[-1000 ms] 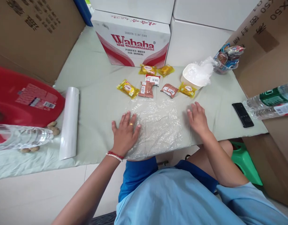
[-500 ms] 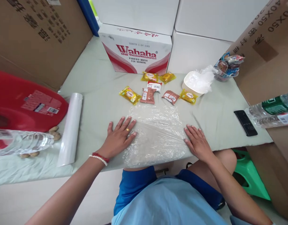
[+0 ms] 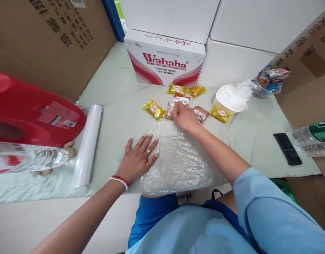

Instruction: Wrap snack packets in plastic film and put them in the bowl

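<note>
A crinkled sheet of clear plastic film [image 3: 182, 162] lies on the cloth-covered table in front of me. My left hand [image 3: 138, 155] rests flat at its left edge, fingers spread. Beyond the film's far edge, my right hand [image 3: 186, 115] has its bent fingers closed on a brown snack packet [image 3: 169, 110], which still lies on the table and is partly hidden by them. A red-and-white packet [image 3: 181, 99] is just behind those fingers, and a second brown packet [image 3: 201, 113] is to their right. Yellow packets [image 3: 154, 110] lie around them.
A roll of plastic film [image 3: 87, 146], a red jug [image 3: 37, 109] and a water bottle [image 3: 32, 159] are on the left. A white Wahaha carton [image 3: 165, 60] stands behind. On the right are a white bowl [image 3: 222, 102] with crumpled plastic, a black phone [image 3: 287, 149] and bottles [image 3: 301, 137].
My right hand has left the film's right edge and moved forward and left to the brown packet. My left hand stays put. The view has shifted slightly.
</note>
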A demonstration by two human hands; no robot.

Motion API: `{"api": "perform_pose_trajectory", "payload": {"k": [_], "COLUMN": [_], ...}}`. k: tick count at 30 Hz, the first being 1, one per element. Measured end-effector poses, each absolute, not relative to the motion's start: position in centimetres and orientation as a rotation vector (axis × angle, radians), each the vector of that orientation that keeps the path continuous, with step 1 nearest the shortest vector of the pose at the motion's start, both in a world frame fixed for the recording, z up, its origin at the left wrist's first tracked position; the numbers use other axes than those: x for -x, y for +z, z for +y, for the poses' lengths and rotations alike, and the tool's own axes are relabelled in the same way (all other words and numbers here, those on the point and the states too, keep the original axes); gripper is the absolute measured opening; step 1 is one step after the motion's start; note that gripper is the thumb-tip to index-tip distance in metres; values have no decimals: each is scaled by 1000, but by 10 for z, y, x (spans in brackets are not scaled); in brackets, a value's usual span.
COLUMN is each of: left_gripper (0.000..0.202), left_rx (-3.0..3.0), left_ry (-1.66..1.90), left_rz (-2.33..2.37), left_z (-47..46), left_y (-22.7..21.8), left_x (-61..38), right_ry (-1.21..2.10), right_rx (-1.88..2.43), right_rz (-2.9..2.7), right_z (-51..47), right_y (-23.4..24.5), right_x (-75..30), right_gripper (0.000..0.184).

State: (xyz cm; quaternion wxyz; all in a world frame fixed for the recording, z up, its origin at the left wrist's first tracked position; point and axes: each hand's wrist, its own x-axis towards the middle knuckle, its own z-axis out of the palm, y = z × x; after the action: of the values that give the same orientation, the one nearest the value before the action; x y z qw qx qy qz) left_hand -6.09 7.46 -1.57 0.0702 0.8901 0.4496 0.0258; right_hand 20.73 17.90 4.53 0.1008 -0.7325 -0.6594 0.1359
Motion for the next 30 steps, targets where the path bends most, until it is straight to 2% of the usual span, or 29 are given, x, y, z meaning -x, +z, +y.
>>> {"api": "perform_pose_trajectory", "payload": {"k": [4,7,11,15,20,24,30], "left_gripper": [62,62,61,60,63,67,65], "left_rx": [-2688,-2691,-2662,-2642,-2629,-2627,-2612], "left_ry": [66,77,94,117,138,141,144], "left_rz": [1371,1364,1373,1367,1352,1357,1373], "left_z": [75,75,73,72,73,72,71], "left_y": [-16,-17,-14,-12,-11,-11,-12], "left_x": [61,59,57,56,56,56,56], "right_ry": [354,376,338,261,369,424,464], "right_rx": [2240,2200,2092,1810,1338,1335,1444], "right_rz": [-1987,-2103,-2155,-2090,-2273,-2423,-2446], "right_z": [214,208,184,149,87,52,42], "right_y": [31,31,40,60,80,56,12], "right_x": [-186,-206,-247,-276,-260,-235,-241], "right_gripper": [69,59,60,56,55,58,48]}}
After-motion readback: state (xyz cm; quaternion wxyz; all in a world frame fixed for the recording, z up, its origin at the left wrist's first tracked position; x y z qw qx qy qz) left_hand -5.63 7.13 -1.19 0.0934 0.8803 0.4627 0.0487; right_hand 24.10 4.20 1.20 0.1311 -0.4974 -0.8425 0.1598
